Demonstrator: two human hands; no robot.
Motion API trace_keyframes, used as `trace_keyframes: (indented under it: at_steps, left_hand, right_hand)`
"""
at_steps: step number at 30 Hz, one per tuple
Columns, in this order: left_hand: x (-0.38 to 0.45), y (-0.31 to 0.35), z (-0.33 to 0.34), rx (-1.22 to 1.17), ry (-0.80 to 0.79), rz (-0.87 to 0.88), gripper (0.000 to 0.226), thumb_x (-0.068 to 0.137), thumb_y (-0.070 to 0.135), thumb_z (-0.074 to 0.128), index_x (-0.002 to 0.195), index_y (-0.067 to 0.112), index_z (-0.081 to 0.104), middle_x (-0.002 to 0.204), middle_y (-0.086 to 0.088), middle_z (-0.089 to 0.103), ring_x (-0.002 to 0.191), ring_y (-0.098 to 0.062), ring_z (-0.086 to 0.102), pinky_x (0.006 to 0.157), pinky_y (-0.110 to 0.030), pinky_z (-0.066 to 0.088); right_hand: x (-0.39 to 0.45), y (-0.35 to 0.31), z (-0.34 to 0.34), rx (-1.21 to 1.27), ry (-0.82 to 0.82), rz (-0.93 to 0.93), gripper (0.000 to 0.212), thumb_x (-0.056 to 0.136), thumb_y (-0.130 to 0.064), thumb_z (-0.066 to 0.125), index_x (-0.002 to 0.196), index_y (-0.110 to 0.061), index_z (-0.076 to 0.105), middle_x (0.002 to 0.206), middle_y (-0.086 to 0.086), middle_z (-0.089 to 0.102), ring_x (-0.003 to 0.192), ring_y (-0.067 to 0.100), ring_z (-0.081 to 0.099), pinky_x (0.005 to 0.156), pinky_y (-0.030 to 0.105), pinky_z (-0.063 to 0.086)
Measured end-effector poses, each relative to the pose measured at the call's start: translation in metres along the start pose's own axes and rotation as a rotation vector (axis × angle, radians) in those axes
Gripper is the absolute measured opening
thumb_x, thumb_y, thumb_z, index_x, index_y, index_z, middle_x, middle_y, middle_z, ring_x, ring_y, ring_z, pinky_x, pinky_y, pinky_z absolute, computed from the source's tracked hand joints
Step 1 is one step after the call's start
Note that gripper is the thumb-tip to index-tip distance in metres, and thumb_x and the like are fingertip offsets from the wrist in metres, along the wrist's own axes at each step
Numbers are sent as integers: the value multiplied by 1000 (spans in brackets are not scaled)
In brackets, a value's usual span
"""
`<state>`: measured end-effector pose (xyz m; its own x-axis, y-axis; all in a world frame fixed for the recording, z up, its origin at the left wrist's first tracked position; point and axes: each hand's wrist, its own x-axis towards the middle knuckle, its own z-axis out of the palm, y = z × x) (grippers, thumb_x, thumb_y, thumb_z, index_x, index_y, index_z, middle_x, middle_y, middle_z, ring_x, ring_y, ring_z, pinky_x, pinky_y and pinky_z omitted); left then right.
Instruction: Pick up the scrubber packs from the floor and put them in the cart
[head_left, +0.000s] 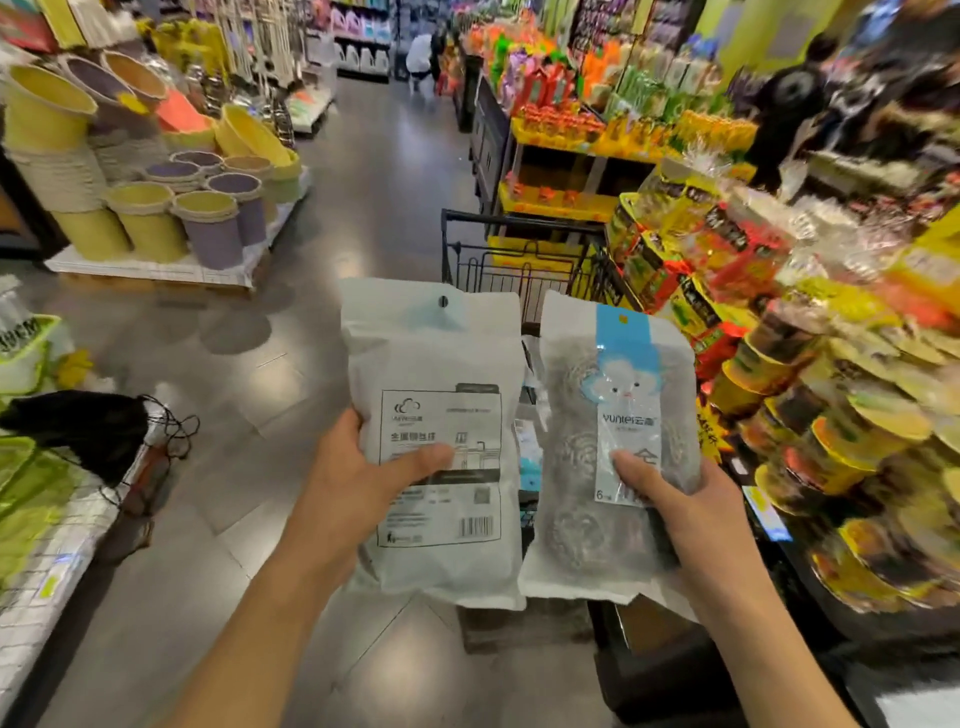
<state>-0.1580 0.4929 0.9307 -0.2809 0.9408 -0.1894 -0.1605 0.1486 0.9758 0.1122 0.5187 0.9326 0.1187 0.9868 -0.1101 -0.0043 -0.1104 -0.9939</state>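
Observation:
My left hand grips a white scrubber pack with its printed back side facing me, thumb across the label. My right hand grips a second scrubber pack, front side up, showing steel scrubbers and a blue header strip. Both packs are held upright side by side in front of me. Behind and below them stands the black wire shopping cart, mostly hidden by the packs.
Stacked yellow and purple bins sit on a pallet at the left. A snack display crowds the right side beside the cart. The grey aisle floor runs ahead. A person in black stands far right.

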Motion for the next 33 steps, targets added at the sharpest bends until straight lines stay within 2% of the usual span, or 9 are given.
trace_keyframes:
  at_steps: [3, 9, 11, 13, 18, 21, 24, 27, 33]
  left_hand:
    - [44, 4, 12, 4, -35, -15, 48, 71, 11, 89, 109, 25, 64, 95, 11, 81, 85, -13, 79, 65, -27, 63]
    - [121, 0, 50, 25, -75, -52, 47, 70, 10, 89, 108, 23, 64, 97, 6, 81, 88, -18, 79, 71, -35, 64]
    - [148, -6, 67, 35, -72, -72, 48, 70, 11, 90, 108, 23, 63, 99, 5, 81, 90, -20, 79, 78, -41, 64]
    - [176, -12, 86, 40, -65, -93, 51, 70, 12, 91, 110, 23, 63, 101, 4, 81, 92, -20, 79, 84, -47, 62]
    - [249, -22, 142, 52, -23, -137, 64, 62, 20, 92, 120, 19, 63, 108, 2, 80, 99, -20, 77, 91, -49, 60]
    - [293, -25, 175, 59, 10, -163, 62, 66, 17, 90, 122, 17, 63, 110, 0, 79, 101, -21, 77, 93, -49, 59]
    - [338, -32, 201, 68, 55, -187, 59, 70, 16, 90, 123, 18, 63, 110, 2, 79, 100, -20, 77, 93, -49, 59]
    - [383, -40, 219, 78, 99, -224, 65, 65, 19, 92, 123, 16, 63, 109, 1, 80, 98, -19, 77, 90, -46, 61]
    - [477, -84, 235, 89, 111, -267, 56, 73, 12, 89, 122, 15, 62, 105, 3, 80, 94, -15, 78, 76, -32, 64]
  right_hand:
    - [32, -2, 1, -15, 37, 3, 38, 81, -21, 82, 117, -17, 72, 105, 3, 81, 93, 26, 79, 81, 47, 62]
    - [108, 2, -10, -5, 86, 26, 40, 81, -19, 81, 120, -16, 70, 106, 4, 81, 94, 26, 78, 76, 45, 65]
    - [140, 7, -16, -11, 87, 47, 36, 83, -17, 81, 118, -16, 71, 105, 5, 81, 93, 28, 79, 79, 51, 64]
    - [177, 15, -24, -36, 81, 70, 36, 82, -20, 83, 116, -17, 72, 105, 6, 80, 94, 30, 78, 85, 57, 62]
    - [286, 29, -47, -78, 33, 110, 39, 80, -25, 86, 115, -17, 71, 103, 4, 81, 93, 27, 79, 88, 56, 61]
    - [355, 35, -59, -91, -18, 137, 37, 79, -26, 87, 112, -17, 72, 102, 4, 81, 93, 27, 78, 88, 57, 61]
    - [420, 45, -64, -138, -67, 159, 56, 66, -44, 92, 112, -20, 72, 104, 2, 80, 96, 26, 78, 89, 56, 60]
    - [477, 62, -58, -161, -69, 198, 75, 50, -61, 95, 111, -24, 72, 105, 1, 80, 98, 26, 77, 90, 56, 60]
    - [568, 109, -38, -216, -55, 223, 78, 47, -68, 93, 110, -28, 72, 106, -2, 80, 98, 24, 77, 90, 55, 60]
